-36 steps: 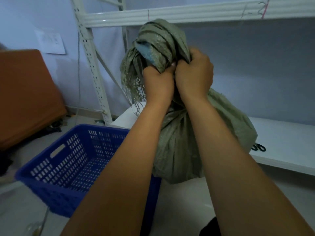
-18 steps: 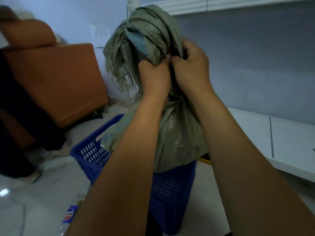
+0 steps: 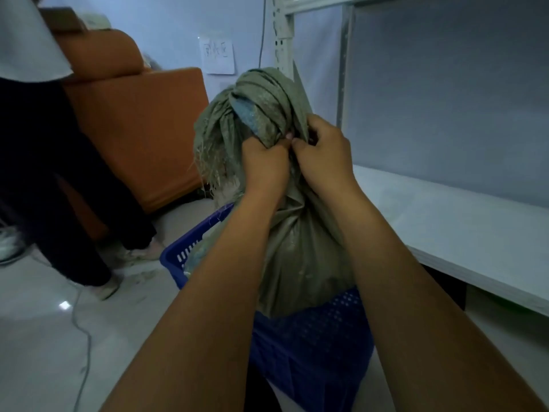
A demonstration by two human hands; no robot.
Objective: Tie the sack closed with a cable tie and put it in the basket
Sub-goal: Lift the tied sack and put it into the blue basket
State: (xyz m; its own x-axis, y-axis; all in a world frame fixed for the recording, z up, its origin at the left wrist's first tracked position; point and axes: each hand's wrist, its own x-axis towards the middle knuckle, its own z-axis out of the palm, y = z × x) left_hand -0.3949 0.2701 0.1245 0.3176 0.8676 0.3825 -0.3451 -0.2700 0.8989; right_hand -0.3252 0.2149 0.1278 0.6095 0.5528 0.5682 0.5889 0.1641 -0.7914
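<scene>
A grey-green woven sack point(image 3: 300, 257) hangs upright with its lower end inside the blue plastic basket point(image 3: 312, 346) on the floor. Its bunched top flops over above my hands, frayed threads hanging on the left. My left hand point(image 3: 264, 168) and my right hand point(image 3: 323, 156) both grip the gathered neck side by side, thumbs almost touching. No cable tie shows; the neck under my fingers is hidden.
A white shelf board point(image 3: 445, 227) runs along the right, with a white perforated upright point(image 3: 280, 34) behind the sack. An orange sofa point(image 3: 139, 129) stands at the left. Another person's dark-trousered legs point(image 3: 59, 185) stand at the far left. A thin cable point(image 3: 86, 346) lies on the floor.
The sack has swung left from the shelf over to the basket and come down, so its bottom now sits inside the basket. Both hands keep the same grip on the neck.
</scene>
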